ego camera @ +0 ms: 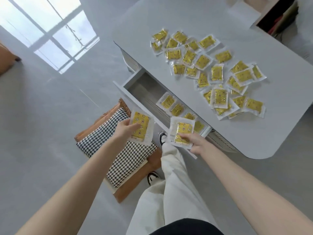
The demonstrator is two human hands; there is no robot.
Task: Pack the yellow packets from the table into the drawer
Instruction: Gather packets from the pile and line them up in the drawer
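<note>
Your left hand (125,128) pinched one yellow packet (143,122) by its left side, with the fingers curled onto its face. It held that packet flat, just outside the front panel of the open drawer (135,82) and above the houndstooth cushion (128,160).

Your right hand (194,144) gripped a second packet (180,125) by its near edge, fingers curled over the yellow print. That packet was tipped up over the near end of the drawer. The two held packets were close together but did not touch.

Inside the drawer, a row of stowed packets (167,101) lay flat along the side nearest the table, some partly tucked under the table's edge. On the grey table (186,19) above, the loose packets (216,72) were spread in an untidy scatter, and many overlapped.

The cushion sat on a brown seat (130,192) beside your white trousers (176,184). One black-and-white shoe (162,138) showed below the drawer front. The glossy floor (42,116) reflected a window.
</note>
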